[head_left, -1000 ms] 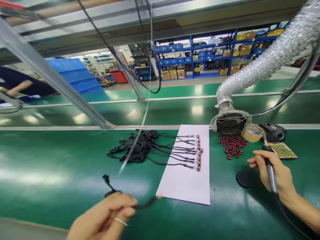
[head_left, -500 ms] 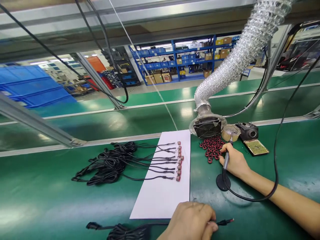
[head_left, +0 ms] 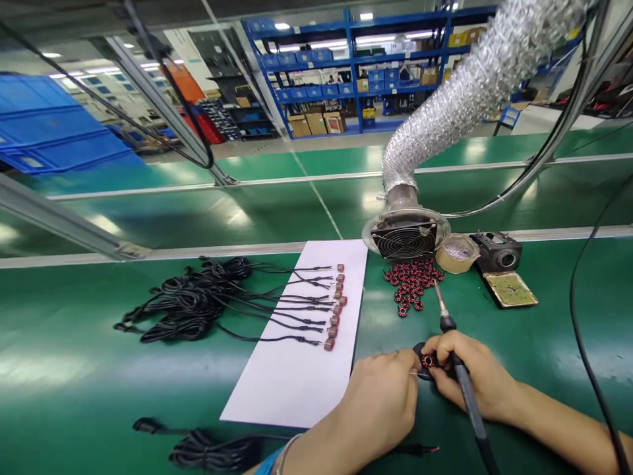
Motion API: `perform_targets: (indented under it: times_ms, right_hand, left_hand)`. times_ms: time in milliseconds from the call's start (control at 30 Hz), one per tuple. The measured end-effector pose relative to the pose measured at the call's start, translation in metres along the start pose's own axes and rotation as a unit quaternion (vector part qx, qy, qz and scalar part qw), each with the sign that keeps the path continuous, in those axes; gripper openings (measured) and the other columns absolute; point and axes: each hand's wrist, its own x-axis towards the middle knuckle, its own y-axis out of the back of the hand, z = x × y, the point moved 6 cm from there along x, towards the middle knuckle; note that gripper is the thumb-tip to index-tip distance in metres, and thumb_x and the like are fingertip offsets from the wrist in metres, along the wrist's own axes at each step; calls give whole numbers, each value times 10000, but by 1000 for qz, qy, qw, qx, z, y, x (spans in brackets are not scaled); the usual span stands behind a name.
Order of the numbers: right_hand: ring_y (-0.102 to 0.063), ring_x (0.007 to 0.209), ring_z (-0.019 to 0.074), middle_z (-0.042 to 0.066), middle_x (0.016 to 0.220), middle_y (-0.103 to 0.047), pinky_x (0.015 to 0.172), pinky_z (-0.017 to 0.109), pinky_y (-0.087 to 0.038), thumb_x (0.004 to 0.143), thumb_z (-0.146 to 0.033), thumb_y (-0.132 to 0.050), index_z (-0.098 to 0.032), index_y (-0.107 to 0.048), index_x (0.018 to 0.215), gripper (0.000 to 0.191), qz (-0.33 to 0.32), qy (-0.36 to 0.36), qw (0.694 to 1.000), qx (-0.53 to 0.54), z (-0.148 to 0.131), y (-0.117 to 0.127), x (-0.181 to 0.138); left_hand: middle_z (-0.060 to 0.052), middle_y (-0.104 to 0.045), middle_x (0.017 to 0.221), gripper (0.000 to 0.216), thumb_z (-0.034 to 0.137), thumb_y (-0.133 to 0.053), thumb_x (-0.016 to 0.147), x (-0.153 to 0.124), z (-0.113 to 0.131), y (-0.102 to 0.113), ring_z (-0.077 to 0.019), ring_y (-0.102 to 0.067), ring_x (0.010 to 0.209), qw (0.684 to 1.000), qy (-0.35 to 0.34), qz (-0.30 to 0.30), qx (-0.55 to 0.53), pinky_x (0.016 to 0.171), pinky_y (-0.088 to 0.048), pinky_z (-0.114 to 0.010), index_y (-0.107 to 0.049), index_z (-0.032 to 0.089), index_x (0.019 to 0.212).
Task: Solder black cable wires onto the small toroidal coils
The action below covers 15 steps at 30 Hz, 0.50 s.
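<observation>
Right hand [head_left: 477, 376]: closed around the soldering iron [head_left: 457, 366], which lay across the fingers like a pen with its tip toward 12 o'clock, pointing away from the work so the hot end stayed off both hands. The thumb and forefinger also pinched a small red-and-black ring core [head_left: 428, 360].

Left hand [head_left: 383, 402]: fingers curled narrow, their tips meeting the right hand's at the core. It seemed to steady the core or a wire end there, though the grip itself was hidden behind the knuckles.

Ring core: at 5 o'clock from the white paper sheet [head_left: 291, 382], held just over a dark round pad [head_left: 419, 348] on the green bench [head_left: 74, 343].

Core pile [head_left: 411, 284]: loose red-and-black cores heaped at 12 o'clock from the hands, directly under the extractor fan [head_left: 404, 239], within easy reach of the iron hand.

Extractor duct [head_left: 465, 86]: a silver flexible hose that ran up toward 1 o'clock, its mouth set low, likely to draw fumes off the work.

Finished row: black leads [head_left: 291, 310] lay side by side on the sheet, each ending in a small copper-coloured part [head_left: 329, 344], lined up at the sheet's middle; their coiled cables [head_left: 192, 303] trailed off toward 9 o'clock.

Spare cable [head_left: 212, 452]: a coil at 8 o'clock from the left hand, its red tip [head_left: 432, 449] lying under that wrist.

Tape roll [head_left: 457, 253] and sponge tray [head_left: 511, 290]: parked at 1 o'clock.
</observation>
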Motion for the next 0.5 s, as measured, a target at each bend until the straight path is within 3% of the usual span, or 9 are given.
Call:
perform_targets:
  times_ms: [300,500]
  right_hand:
    - [-645,828,145,32,995,-662,714,253,-511,815,-72,-523,-239,-438,958,236,-22,-28,999,31,-1,8,2]
    - [-639,826,119,15,922,-656,769,238,-494,870,-24,-539,-212,-460,976,230,28,76,996,42,-16,15,0]
  left_hand:
    - [-43,-746,878,266,145,-418,888,-4,-11,-2,-205,-692,730,994,-6,35,-100,643,-452,-284,-667,204,962]
    - [-1,-628,662,224,193,-434,915,-3,-10,0,-162,-564,584,991,8,35,-127,576,-355,-260,-657,195,905]
